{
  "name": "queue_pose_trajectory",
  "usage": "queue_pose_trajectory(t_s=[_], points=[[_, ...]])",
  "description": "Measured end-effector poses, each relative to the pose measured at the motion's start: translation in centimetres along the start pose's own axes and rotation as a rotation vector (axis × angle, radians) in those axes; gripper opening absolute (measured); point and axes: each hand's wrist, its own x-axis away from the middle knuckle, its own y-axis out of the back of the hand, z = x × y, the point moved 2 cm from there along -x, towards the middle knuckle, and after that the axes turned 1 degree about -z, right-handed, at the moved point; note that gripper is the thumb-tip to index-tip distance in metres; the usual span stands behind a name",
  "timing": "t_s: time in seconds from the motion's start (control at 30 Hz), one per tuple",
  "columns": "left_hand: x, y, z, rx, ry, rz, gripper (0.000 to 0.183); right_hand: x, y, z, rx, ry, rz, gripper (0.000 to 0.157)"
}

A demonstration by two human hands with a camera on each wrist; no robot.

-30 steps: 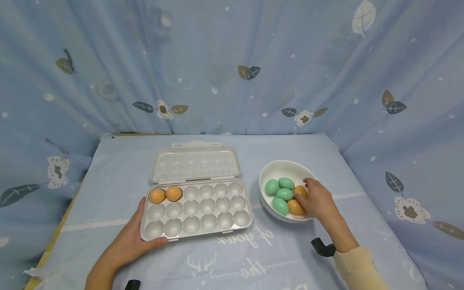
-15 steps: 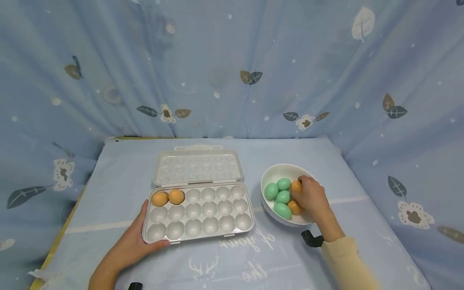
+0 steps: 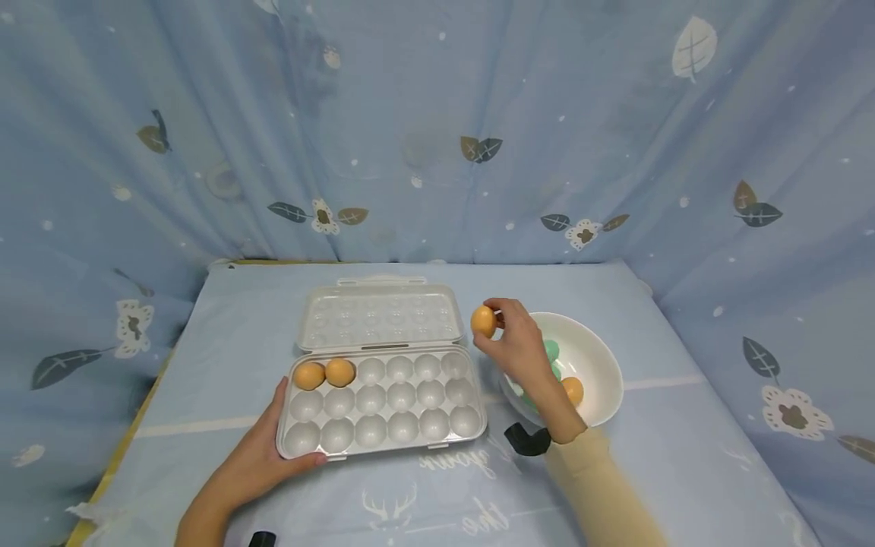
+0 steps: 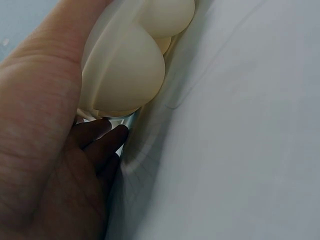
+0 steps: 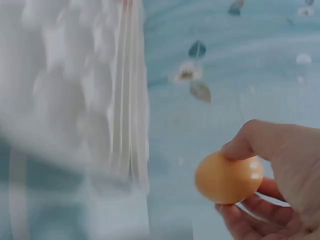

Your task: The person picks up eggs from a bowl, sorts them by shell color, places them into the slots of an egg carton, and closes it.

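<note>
My right hand [image 3: 514, 342] pinches an orange egg [image 3: 483, 322] between thumb and fingertips, above the table between the egg carton and the bowl. The right wrist view shows the same egg [image 5: 228, 178], thumb on top, fingers beneath. The white plastic egg carton [image 3: 403, 454] lies with its clear lid [image 3: 381, 315] folded back. Two orange eggs [image 3: 324, 373] sit side by side in the back row's left cups. My left hand [image 3: 260, 452] grips the carton's left end, thumb along the front edge. In the left wrist view its fingers reach beside the rounded cup undersides [image 4: 127, 72].
A white bowl [image 3: 604, 372] stands to the right, holding green eggs [image 3: 551, 350] and an orange egg [image 3: 573, 390], partly hidden behind my right forearm. A pale blue printed cloth [image 3: 437, 516] covers the table. Blue patterned curtains [image 3: 410, 114] hang around the back and sides.
My right hand has lifted an orange egg out of the bowl and carried it left towards the carton. The left hand keeps its grip on the carton's left end.
</note>
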Motion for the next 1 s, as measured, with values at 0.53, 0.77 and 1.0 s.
queue_pose_trajectory(t_s=[0.53,0.77,1.0], points=[[-0.4,-0.3,-0.2,0.004,0.02,0.015,0.138,1.2,-11.2,6.8,-0.137,0.222,0.289,0.046],[-0.4,-0.4,0.0,-0.013,0.059,0.025,0.137,1.7,-14.0,7.2,-0.05,0.262,0.356,0.046],[0.1,-0.1,0.0,-0.032,0.086,0.018,0.138,1.8,-13.9,7.1,-0.047,0.271,0.35,0.046]])
